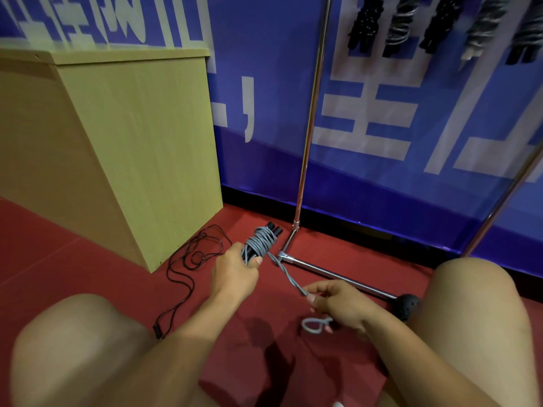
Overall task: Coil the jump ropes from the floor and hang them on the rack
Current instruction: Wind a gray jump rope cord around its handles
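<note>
My left hand (235, 273) grips a grey jump rope (260, 240), wound in coils round its two black handles. A doubled, twisted length of the same rope runs down to my right hand (338, 306), which pinches it; a small end loop hangs under that hand. A black jump rope (188, 268) lies loose on the red floor to the left. The metal rack (305, 142) stands against the blue wall, and several coiled ropes (402, 22) hang from it at the top right.
A wooden cabinet (132, 136) stands at the left, close to the black rope. The rack's base bar (338, 276) with a black wheel (407, 305) lies on the floor just behind my right hand. My bare knees frame the bottom corners.
</note>
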`<state>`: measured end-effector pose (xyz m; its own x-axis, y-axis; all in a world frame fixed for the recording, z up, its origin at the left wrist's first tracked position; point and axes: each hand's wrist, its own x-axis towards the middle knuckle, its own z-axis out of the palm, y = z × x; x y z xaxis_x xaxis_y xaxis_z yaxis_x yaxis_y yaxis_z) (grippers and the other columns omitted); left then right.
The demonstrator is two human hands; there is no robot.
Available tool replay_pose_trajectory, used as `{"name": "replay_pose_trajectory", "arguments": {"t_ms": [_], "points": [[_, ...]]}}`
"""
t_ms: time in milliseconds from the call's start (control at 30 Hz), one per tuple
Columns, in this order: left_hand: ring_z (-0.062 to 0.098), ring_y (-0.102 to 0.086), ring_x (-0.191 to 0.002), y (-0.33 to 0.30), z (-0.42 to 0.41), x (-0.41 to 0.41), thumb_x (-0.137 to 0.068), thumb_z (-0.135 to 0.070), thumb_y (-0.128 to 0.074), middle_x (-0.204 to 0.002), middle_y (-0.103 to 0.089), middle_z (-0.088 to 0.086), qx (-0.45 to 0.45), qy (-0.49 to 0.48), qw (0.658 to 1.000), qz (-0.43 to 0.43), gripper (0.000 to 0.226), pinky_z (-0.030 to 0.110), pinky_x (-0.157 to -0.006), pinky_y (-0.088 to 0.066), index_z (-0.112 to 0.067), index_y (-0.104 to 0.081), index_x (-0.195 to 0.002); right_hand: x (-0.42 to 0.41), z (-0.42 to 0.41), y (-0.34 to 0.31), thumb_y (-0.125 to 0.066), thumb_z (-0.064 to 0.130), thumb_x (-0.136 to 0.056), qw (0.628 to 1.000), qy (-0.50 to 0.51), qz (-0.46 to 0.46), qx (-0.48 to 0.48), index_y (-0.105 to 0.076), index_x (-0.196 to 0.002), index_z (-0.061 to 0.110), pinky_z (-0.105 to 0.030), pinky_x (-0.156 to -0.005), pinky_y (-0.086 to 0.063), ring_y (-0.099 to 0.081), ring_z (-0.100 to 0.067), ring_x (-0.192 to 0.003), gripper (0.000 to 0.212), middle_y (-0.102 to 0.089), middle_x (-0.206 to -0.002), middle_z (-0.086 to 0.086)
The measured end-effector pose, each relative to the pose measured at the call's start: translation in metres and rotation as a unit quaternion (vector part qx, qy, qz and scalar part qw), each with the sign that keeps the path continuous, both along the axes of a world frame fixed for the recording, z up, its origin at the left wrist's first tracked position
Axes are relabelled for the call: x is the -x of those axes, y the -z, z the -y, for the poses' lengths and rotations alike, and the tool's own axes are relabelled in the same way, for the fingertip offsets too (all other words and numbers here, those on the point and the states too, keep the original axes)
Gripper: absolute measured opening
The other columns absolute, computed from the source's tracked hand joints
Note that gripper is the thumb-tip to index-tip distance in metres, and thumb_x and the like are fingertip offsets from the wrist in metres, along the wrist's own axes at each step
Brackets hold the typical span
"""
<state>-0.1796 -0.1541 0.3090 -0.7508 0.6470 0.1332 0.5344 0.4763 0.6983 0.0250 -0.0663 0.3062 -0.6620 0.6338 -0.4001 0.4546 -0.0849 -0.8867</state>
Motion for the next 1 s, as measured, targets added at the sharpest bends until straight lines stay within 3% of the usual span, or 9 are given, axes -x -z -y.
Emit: {"name": "replay_pose_trajectory", "arguments": {"t_ms": [100, 267, 367, 567, 667, 767, 1000], "points": [[0.021, -0.052, -0.075, 0.0, 0.0, 0.002, -0.09, -0.031, -0.068, -0.079, -0.06, -0.005, -0.01, -0.006, 1.0, -0.008, 0.014, 0.03, -0.066, -0.037, -0.019, -0.061, -0.094, -0.002, 0.004, -0.002, -0.064, 0.016, -0.094, 0.996, -0.079, -0.006, 0.029, -0.064, -0.094, 0.005, -0.02, -0.043, -0.043, -0.047, -0.007, -0.044, 0.011, -0.061, -0.062, -0.001], [0.028, -0.061, -0.079, 0.006, 0.002, 0.001, -0.088, -0.035, -0.068, -0.079, -0.063, -0.004, 0.02, 0.016, 0.999, -0.025, 0.016, 0.032, -0.065, -0.043, -0.023, -0.058, -0.094, -0.002, 0.01, -0.006, -0.07, 0.014, -0.09, 0.982, -0.187, -0.018, 0.025, -0.065, -0.102, 0.006, -0.026, -0.048, -0.051, -0.051, -0.011, -0.045, 0.016, -0.061, -0.061, -0.003], [0.029, -0.063, -0.082, 0.011, 0.003, -0.002, -0.085, -0.04, -0.069, -0.081, -0.067, -0.003, 0.065, 0.05, 0.995, -0.053, 0.02, 0.037, -0.07, -0.053, -0.026, -0.057, -0.093, -0.005, 0.01, -0.005, -0.074, 0.017, -0.086, 0.97, -0.242, 0.0, -0.038, -0.067, -0.102, 0.009, -0.024, -0.054, -0.048, -0.052, -0.012, -0.053, 0.019, -0.06, -0.066, -0.001], [0.028, -0.068, -0.095, 0.015, 0.003, -0.011, -0.085, -0.044, -0.071, -0.095, -0.073, -0.004, 0.162, 0.132, 0.971, -0.117, 0.023, 0.035, -0.078, -0.052, -0.033, -0.066, -0.104, -0.008, 0.008, 0.002, -0.063, 0.021, -0.091, 0.932, -0.305, 0.023, -0.196, -0.064, -0.107, 0.018, -0.024, -0.074, -0.041, -0.044, -0.004, -0.074, 0.016, -0.053, -0.083, 0.008], [0.029, -0.067, -0.1, 0.017, 0.004, -0.014, -0.085, -0.042, -0.071, -0.102, -0.072, -0.001, 0.203, 0.178, 0.953, -0.139, 0.026, 0.034, -0.078, -0.049, -0.034, -0.066, -0.11, -0.01, 0.005, 0.003, -0.057, 0.02, -0.096, 0.928, -0.288, 0.023, -0.237, -0.065, -0.112, 0.03, -0.018, -0.083, -0.044, -0.052, 0.002, -0.083, 0.021, -0.061, -0.093, 0.016], [0.033, -0.066, -0.102, 0.017, 0.005, -0.017, -0.085, -0.034, -0.071, -0.104, -0.072, 0.003, 0.224, 0.236, 0.932, -0.161, 0.025, 0.036, -0.078, -0.05, -0.032, -0.066, -0.109, -0.007, 0.002, 0.004, -0.053, 0.032, -0.099, 0.909, -0.257, -0.023, -0.329, -0.063, -0.118, 0.03, -0.026, -0.093, -0.048, -0.061, -0.001, -0.102, 0.021, -0.068, -0.108, 0.017], [0.025, -0.066, -0.092, 0.012, 0.012, -0.032, -0.082, -0.035, -0.075, -0.096, -0.073, 0.0, 0.247, 0.387, 0.883, -0.099, 0.024, 0.029, -0.072, -0.045, -0.021, -0.067, -0.099, -0.006, -0.007, -0.003, -0.04, 0.049, -0.098, 0.857, -0.078, -0.011, -0.51, -0.063, -0.099, 0.028, -0.037, -0.079, -0.05, -0.064, -0.014, -0.091, 0.031, -0.067, -0.094, 0.012]]}}
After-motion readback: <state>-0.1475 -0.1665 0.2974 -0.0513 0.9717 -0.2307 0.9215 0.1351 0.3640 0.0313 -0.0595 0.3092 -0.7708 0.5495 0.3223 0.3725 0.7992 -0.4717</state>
